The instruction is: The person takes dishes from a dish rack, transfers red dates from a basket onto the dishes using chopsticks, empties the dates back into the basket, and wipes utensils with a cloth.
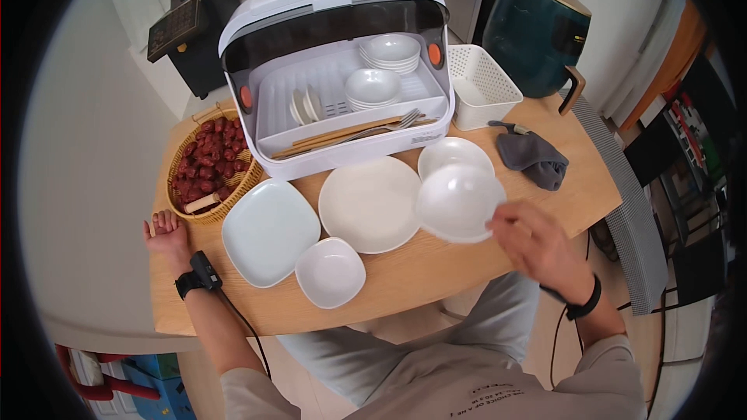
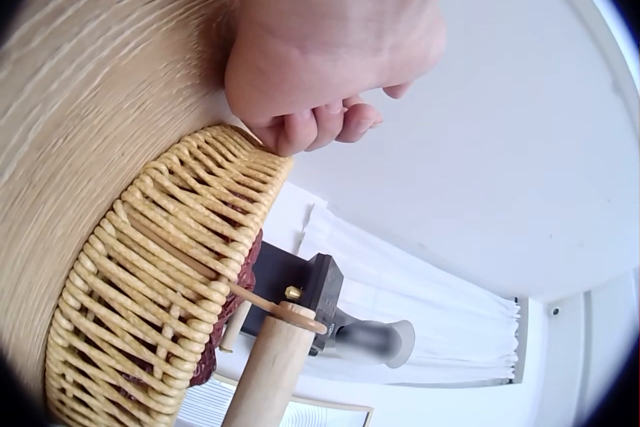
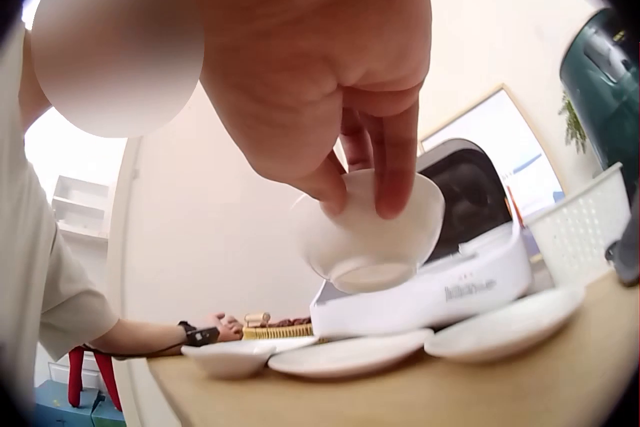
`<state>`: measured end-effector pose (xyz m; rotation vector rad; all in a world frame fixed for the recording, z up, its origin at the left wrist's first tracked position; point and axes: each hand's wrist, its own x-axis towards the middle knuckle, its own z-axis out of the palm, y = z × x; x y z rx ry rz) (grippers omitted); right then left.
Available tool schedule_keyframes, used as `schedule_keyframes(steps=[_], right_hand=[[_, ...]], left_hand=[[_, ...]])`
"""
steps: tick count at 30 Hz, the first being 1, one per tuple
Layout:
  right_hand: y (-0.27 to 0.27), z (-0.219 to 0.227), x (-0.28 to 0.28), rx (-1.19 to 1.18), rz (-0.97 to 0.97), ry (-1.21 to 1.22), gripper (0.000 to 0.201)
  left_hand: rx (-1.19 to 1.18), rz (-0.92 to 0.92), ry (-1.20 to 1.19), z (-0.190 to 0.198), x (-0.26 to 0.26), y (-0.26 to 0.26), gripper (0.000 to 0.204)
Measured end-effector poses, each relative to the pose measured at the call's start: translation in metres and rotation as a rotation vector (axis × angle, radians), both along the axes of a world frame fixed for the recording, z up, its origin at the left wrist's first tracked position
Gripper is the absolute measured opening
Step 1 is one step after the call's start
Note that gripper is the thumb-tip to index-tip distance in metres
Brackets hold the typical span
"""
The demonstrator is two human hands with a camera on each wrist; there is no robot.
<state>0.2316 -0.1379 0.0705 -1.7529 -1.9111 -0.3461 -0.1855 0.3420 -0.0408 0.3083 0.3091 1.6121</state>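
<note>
1. White round glossy bowl (image 1: 461, 204): opening directed upward with a tilt; foot ring directed down, toward the right wrist camera. Outline circular, no single long axis.
2. Quantities on the wooden table (image 1: 389, 284), left to right:
   - one oval wicker basket (image 1: 253, 175) of dark red dried fruit (image 1: 208, 157);
   - one pale blue rounded-square plate (image 1: 271, 232);
   - one small white rounded-square bowl (image 1: 331, 272);
   - one white plastic box (image 1: 350, 162) with a raised dark transparent lid (image 1: 327, 29), containing two small white dishes (image 1: 306, 106) on edge and two stacks of white bowls (image 1: 373, 87); bowls per stack cannot be counted reliably;
   - one large cream round plate (image 1: 369, 204);
   - one white round dish (image 1: 455, 154);
   - one white perforated basket (image 1: 486, 109);
   - one dark grey cloth item (image 1: 533, 157).
3. Finish of the round glossy bowl: smooth, plain white, with curved walls and a narrow base.
4. Location: raised above the table near its front right, partly overlapping the white round dish in the head view.
5. Left hand (image 1: 167, 235): palm up beside the wicker basket, fingers loosely curled, holding nothing.
6. Right hand (image 1: 541, 245): grasping the round glossy bowl, thumb and fingers pinching the rim.
</note>
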Motion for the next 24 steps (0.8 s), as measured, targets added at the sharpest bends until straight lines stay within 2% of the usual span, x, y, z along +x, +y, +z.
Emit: schedule_keyframes(steps=[2, 9, 14, 17, 20, 22, 23, 24], right_hand=[[-0.018, -0.015, -0.006, -0.08, 0.005, -0.002, 0.032], [-0.024, -0.051, -0.015, -0.045, -0.003, 0.094, 0.031], [-0.013, -0.059, -0.017, -0.063, 0.047, 0.086, 0.027], [-0.011, -0.06, -0.016, -0.12, 0.045, 0.104, 0.026], [-0.008, -0.058, -0.012, -0.083, 0.058, 0.067, 0.025], [-0.006, -0.055, -0.012, -0.079, 0.018, 0.028, 0.024], [-0.004, -0.054, -0.012, -0.08, -0.024, -0.004, 0.024], [-0.003, -0.054, -0.01, -0.073, -0.021, -0.002, 0.024]], left_hand=[[-0.002, -0.001, 0.017, 0.002, 0.002, -0.003, 0.034], [-0.025, -0.001, 0.038, 0.006, 0.003, -0.007, 0.033], [-0.03, -0.002, 0.009, 0.012, 0.008, -0.017, 0.031], [-0.024, 0.058, 0.01, 0.01, 0.006, -0.017, 0.034], [0.076, 0.1, 0.02, 0.01, -0.002, -0.013, 0.036], [0.134, 0.238, 0.206, 0.047, 0.011, -0.04, 0.037], [0.141, 0.243, 0.208, 0.067, 0.018, -0.054, 0.037], [0.264, 0.205, 0.337, 0.089, 0.03, -0.069, 0.037]])
